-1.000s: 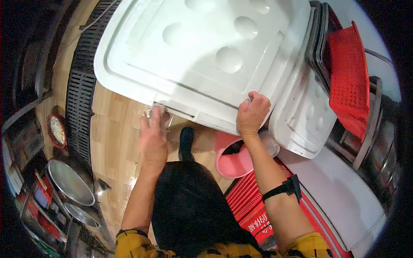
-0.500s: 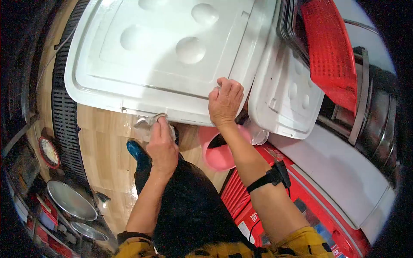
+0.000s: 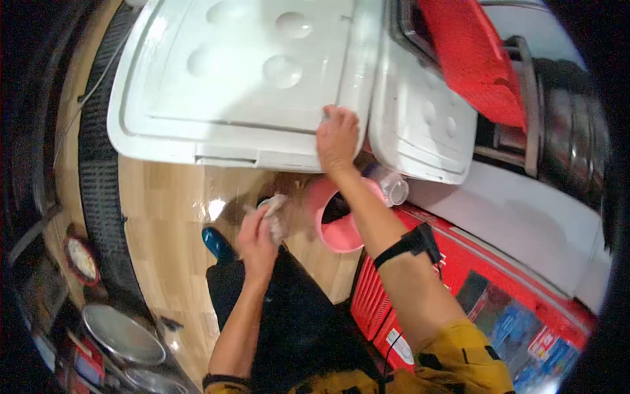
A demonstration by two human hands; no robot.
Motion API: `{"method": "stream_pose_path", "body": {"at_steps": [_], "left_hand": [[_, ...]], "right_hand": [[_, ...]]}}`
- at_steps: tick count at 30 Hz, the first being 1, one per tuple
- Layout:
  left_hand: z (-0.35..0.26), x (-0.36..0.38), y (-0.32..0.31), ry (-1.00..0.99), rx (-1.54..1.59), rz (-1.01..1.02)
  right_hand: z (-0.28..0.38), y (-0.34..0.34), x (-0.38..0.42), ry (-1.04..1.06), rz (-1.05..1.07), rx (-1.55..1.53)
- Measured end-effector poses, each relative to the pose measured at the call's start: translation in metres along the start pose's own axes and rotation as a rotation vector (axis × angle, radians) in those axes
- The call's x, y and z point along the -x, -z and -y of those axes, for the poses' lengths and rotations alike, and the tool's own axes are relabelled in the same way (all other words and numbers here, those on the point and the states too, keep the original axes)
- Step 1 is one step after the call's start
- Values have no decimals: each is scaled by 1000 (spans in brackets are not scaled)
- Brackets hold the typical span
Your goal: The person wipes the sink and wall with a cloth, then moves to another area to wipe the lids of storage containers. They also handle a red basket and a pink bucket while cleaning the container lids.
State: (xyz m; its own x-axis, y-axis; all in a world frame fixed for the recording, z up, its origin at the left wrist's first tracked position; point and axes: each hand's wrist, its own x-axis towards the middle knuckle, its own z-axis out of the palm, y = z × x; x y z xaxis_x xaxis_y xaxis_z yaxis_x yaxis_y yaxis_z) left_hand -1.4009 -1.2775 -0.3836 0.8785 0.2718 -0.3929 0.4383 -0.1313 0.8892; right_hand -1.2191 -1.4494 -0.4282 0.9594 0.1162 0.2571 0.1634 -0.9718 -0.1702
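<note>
A large white plastic lid with round dimples fills the upper middle of the view. My right hand grips its near right corner, fingers curled over the rim. In my left hand is a crumpled, pale wet cloth, pinched between the fingers. That hand hovers over the floor, just below the lid's front edge and apart from it. Beneath my right forearm stands a pink bucket with something dark inside. What lies under the lid is hidden.
To the right is a second white lidded bin, with a red basket above it. A clear plastic cup sits by the bucket. Along the lower right runs a red cabinet. Metal pans lie lower left.
My left hand has drawn the cloth down and right, off the lid's front edge. My right hand stays on the corner. The whole view has shifted slightly.
</note>
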Motion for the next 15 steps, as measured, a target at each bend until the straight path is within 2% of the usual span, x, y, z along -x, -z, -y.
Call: {"method": "stream_pose_path", "body": {"at_steps": [1,3,5,7,9,10,12,13,14,15], "left_hand": [[0,5,8,-22,20,21],[2,17,20,312,309,43],[-15,26,32,364,421,86],[-23,33,45,412,503,121],[-32,47,50,547,1003,240],[-39,52,53,591,1019,273],[-59,57,55,607,1030,351],[-68,57,55,604,1023,385],[-76,54,58,601,1020,391],[-84,50,59,419,785,386]], "right_hand": [[10,7,10,-56,38,28],[41,41,49,-51,123,47],[68,67,99,-122,167,-252],[92,79,156,-385,332,-551],[94,48,231,-868,403,-1118],[103,61,237,-869,391,-1133],[114,103,226,-1589,351,-2099],[119,117,212,-1586,348,-2104],[121,127,194,-1492,256,-2065],[120,132,181,-1400,165,-2020]]}}
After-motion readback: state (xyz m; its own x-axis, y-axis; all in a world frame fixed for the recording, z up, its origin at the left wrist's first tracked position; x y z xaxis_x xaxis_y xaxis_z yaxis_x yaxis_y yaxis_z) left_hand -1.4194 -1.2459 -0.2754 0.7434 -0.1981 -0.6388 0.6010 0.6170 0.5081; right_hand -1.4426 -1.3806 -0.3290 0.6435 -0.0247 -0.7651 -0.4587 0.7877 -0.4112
